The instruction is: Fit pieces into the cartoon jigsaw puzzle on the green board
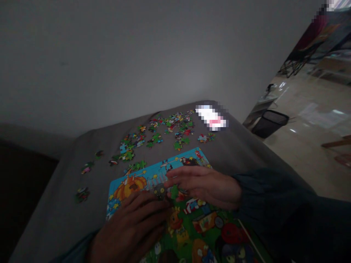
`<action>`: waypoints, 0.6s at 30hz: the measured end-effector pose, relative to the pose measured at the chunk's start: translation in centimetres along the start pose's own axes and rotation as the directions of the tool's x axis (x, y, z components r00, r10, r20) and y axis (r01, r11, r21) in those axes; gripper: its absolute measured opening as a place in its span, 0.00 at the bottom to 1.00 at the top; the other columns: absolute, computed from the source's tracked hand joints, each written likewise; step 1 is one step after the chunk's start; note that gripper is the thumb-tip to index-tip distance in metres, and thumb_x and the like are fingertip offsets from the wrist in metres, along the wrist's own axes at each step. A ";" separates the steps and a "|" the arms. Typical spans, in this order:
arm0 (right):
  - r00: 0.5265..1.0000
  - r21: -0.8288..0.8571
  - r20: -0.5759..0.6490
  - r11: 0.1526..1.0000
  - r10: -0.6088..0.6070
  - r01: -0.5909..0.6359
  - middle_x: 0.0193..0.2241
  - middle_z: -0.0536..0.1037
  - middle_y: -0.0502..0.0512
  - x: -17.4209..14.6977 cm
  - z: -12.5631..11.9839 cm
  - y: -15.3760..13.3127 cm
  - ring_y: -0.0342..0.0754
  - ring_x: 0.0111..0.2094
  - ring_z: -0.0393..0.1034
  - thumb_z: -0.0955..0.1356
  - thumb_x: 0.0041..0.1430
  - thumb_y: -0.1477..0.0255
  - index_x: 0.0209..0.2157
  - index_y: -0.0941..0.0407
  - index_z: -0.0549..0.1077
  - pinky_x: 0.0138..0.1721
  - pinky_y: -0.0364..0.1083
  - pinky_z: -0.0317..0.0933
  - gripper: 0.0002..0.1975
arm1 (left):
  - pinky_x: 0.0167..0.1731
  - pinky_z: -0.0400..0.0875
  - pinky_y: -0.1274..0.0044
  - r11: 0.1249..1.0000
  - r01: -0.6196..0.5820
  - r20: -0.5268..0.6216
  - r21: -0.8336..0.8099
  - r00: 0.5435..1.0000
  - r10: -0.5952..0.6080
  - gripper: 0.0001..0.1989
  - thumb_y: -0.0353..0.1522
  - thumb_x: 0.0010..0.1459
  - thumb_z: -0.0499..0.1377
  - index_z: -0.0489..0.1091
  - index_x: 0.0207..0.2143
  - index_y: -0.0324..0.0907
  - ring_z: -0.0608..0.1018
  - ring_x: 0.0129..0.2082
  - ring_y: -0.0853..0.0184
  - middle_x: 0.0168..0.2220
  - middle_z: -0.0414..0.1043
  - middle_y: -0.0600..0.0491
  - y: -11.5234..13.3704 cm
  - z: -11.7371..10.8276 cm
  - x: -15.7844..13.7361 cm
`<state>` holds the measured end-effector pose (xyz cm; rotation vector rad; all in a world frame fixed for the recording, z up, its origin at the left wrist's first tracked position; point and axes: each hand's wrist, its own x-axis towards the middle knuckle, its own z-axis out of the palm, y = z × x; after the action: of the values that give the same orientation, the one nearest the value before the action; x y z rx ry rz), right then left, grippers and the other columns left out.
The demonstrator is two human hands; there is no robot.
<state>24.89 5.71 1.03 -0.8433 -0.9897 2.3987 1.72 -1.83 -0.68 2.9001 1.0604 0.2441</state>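
Observation:
A colourful cartoon jigsaw puzzle [178, 239] lies in front of me, showing a pumpkin, a duck and other figures on blue and green. My left hand [134, 223] rests over its left part, fingers stretched out and pointing right. From the right, my right hand [205, 184] reaches over the upper part, fingers extended, its fingertips close to those of the left. A dark cat-like figure with yellow eyes shows between the hands. Under the right fingers is a green patch; I cannot tell whether it is a loose piece or part of the picture.
Many loose puzzle pieces [156, 138] are scattered on the grey cloth-covered table [227, 153] beyond the puzzle, with a few at the left. A phone with a bright screen [211, 117] lies at the back right, near the wall [137, 65]. A dark mesh basket [270, 122] stands farther right.

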 end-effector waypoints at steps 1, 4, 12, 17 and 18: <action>1.000 -0.054 0.008 0.998 -0.015 0.016 0.49 0.74 0.58 0.1 -0.1 0.0 0.46 0.45 0.70 0.70 0.51 0.78 0.46 0.58 0.71 0.46 0.47 0.62 0.18 | 0.51 0.66 0.72 1.000 -0.003 0.016 -0.010 1.000 0.004 0.20 0.33 0.62 0.57 0.66 0.56 0.51 0.71 0.50 0.63 0.52 0.72 0.57 0.0 0.0 0.0; 0.997 -0.207 0.043 0.976 -0.065 0.072 0.49 0.74 0.58 0.2 -0.7 -0.1 0.46 0.49 0.69 0.71 0.48 0.80 0.48 0.58 0.70 0.49 0.48 0.62 0.23 | 0.51 0.66 0.71 1.000 -0.002 0.049 -0.022 0.999 0.003 0.20 0.34 0.62 0.57 0.66 0.57 0.53 0.70 0.52 0.63 0.54 0.70 0.57 0.1 -0.1 0.0; 0.944 -0.537 0.220 0.778 -0.245 0.327 0.46 0.72 0.54 0.2 -2.6 -1.6 0.42 0.42 0.69 0.71 0.50 0.77 0.37 0.58 0.76 0.42 0.43 0.66 0.10 | 0.49 0.65 0.73 1.000 0.006 0.001 0.006 1.000 -0.006 0.15 0.36 0.62 0.57 0.71 0.51 0.54 0.70 0.50 0.64 0.50 0.72 0.58 -0.2 -0.1 0.1; 0.950 -0.617 0.244 0.724 -0.195 0.308 0.36 0.75 0.52 0.4 -3.3 -2.5 0.39 0.33 0.69 0.70 0.54 0.75 0.37 0.59 0.75 0.37 0.43 0.67 0.07 | 0.49 0.65 0.71 0.999 0.042 0.020 -0.022 0.999 -0.041 0.15 0.34 0.62 0.57 0.70 0.51 0.55 0.69 0.50 0.63 0.51 0.71 0.58 -0.2 0.1 0.1; 0.949 -0.626 0.243 0.715 -0.202 0.312 0.36 0.75 0.52 0.4 -3.3 -2.5 0.40 0.33 0.70 0.69 0.54 0.76 0.37 0.60 0.75 0.38 0.43 0.66 0.07 | 0.50 0.64 0.71 0.998 0.051 0.031 -0.028 0.998 -0.050 0.17 0.33 0.61 0.57 0.69 0.52 0.55 0.69 0.51 0.63 0.51 0.70 0.58 -0.2 0.2 0.0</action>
<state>27.16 9.24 0.82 -0.6628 -1.9493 1.8824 1.60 -1.66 -0.88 2.8380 1.1149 0.2110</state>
